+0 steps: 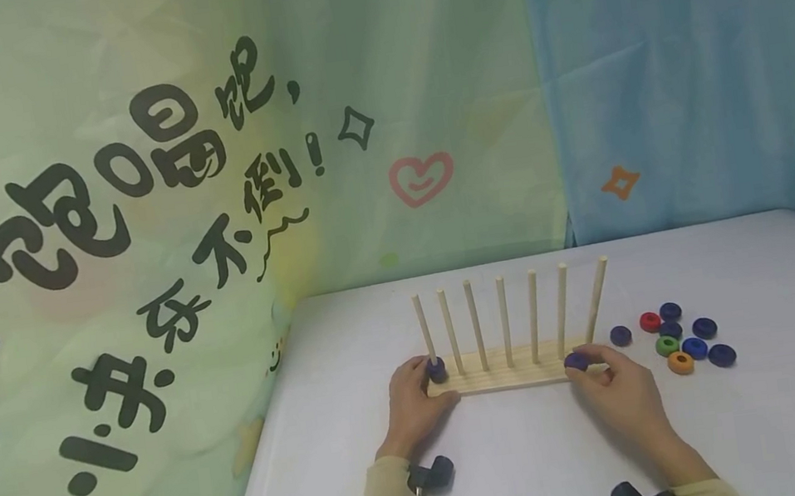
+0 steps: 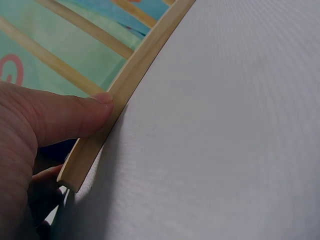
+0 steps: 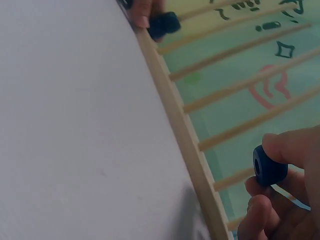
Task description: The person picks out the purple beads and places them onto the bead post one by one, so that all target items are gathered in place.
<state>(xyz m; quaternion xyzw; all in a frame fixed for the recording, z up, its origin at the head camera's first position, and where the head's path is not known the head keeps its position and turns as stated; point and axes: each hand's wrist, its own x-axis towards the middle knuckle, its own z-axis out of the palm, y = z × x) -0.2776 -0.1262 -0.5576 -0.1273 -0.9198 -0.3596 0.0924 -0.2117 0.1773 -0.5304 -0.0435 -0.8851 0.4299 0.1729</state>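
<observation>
A wooden peg board (image 1: 498, 380) stands on the table with a row of several upright pegs. My left hand (image 1: 417, 409) grips the board's left end, its thumb pressing on the front edge in the left wrist view. Dark blue beads (image 1: 437, 372) sit at the foot of the leftmost peg; in the right wrist view they look like two. Near the right end of the board, my right hand (image 1: 624, 394) pinches another dark blue bead (image 3: 270, 166) between thumb and fingers, its hole visible. This bead is held off the pegs, in front of them.
To the right of the board lie several loose beads: blue ones (image 1: 695, 349), a red one (image 1: 650, 322), a green one (image 1: 668, 346) and an orange one (image 1: 681, 363). A printed curtain (image 1: 417, 111) hangs behind the white table (image 1: 532, 465).
</observation>
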